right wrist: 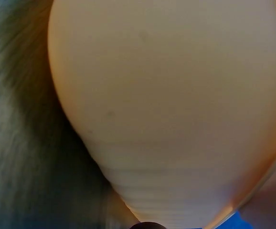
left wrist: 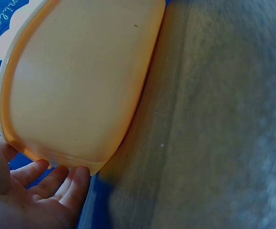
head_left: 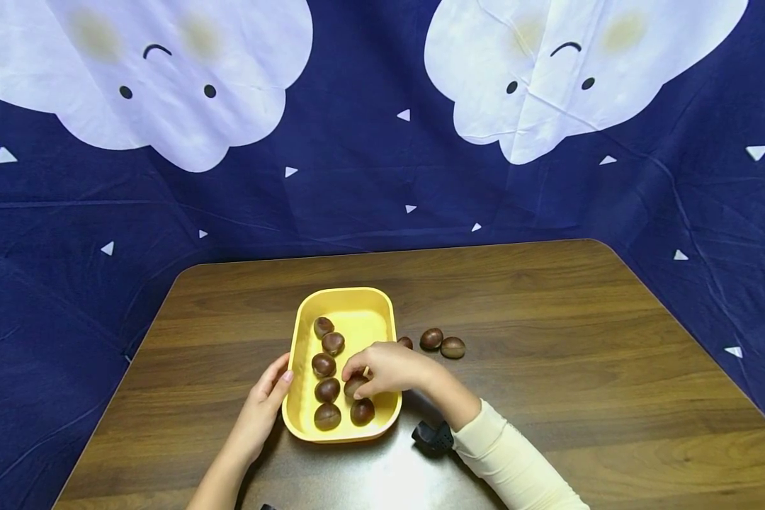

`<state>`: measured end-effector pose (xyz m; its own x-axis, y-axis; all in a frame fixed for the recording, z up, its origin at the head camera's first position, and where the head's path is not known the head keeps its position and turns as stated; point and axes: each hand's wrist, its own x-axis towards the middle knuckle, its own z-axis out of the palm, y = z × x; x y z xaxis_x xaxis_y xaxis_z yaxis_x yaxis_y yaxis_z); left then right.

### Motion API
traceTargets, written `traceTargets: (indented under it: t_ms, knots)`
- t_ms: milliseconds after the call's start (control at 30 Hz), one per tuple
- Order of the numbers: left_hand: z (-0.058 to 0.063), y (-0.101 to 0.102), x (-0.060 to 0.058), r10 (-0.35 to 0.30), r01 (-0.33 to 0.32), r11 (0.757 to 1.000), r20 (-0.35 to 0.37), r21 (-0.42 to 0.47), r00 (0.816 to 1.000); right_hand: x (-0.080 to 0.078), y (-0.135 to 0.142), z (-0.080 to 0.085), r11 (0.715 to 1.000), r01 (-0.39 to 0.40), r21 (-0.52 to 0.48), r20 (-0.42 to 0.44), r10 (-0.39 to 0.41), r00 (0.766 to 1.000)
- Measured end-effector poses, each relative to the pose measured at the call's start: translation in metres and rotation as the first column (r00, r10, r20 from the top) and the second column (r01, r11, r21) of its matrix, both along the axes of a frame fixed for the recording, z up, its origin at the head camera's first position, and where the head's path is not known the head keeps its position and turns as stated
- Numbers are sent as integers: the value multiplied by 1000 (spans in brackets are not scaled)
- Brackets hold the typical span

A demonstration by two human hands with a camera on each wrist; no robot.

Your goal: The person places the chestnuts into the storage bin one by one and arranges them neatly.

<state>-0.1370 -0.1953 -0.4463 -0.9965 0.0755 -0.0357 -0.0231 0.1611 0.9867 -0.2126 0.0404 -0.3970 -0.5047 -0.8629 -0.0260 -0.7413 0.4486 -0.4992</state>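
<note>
A yellow plastic tray with rounded corners sits on the wooden table. Several brown chestnuts form a column along its left side, and another chestnut lies at the near right. My left hand holds the tray's left side, thumb at the rim; its fingers lie against the outer wall in the left wrist view. Reaching over the right rim, my right hand pinches a chestnut between thumb and fingers inside the tray, just behind the near-right one. The tray's outer wall fills the right wrist view.
Right of the tray, a few chestnuts lie on the table, one partly hidden behind my right hand. A black device is at my right wrist. Behind the table hangs a dark blue cloth printed with clouds.
</note>
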Motion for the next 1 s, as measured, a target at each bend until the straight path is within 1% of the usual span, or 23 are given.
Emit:
traceTargets:
  t_ms: [200,300,367,467,600,700,833,1000]
  knots:
    - [1,0,1,-1,1,1000,4,1,1000,0,-1,-5,999,12,50,-82,-8,997]
    - [0,0,1,-7,7,1000,0,1,1000,0,-1,-5,998,12,57,-93,-6,996]
    - [0,0,2,-7,7,1000,-4,0,1000,0,0,-5,999,14,47,-77,-10,997]
    - [0,1,2,0,0,1000,-2,0,1000,0,1,-4,1000,16,13,-26,-16,1000]
    - [-1,1,1,9,-9,1000,5,2,1000,-2,4,-4,997,15,-70,68,-10,998]
    - [-2,1,1,4,-4,1000,0,-4,1000,-5,6,-5,990,22,-141,127,-4,992]
    - [-1,1,2,-3,3,1000,-13,-12,1000,-7,12,-4,976,46,-214,157,-12,988]
    - [-2,1,1,-2,2,1000,-14,-4,1000,-11,23,-2,955,95,-280,160,-51,986]
